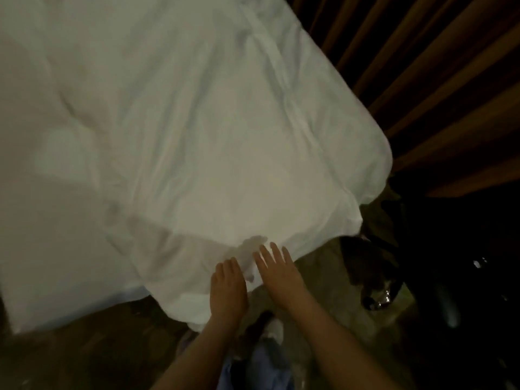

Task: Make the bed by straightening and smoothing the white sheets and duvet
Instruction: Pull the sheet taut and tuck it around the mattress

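Note:
A white duvet (174,130) covers the bed and fills most of the view, with soft creases running across it. Its near edge hangs over the foot of the bed toward me. My left hand (228,288) lies on that near edge, palm down; its fingertips curve down into the fabric, and whether they grip it I cannot tell. My right hand (277,270) is just to the right of it, fingers straight and spread, at the duvet's edge. A strip of white sheet (132,294) shows under the duvet at the lower left.
Brown pleated curtains (439,80) hang along the far right side of the bed. A dark heap of bags or clothes (374,266) lies on the patterned carpet (318,280) at the right corner. My legs and a shoe (274,327) are below my hands.

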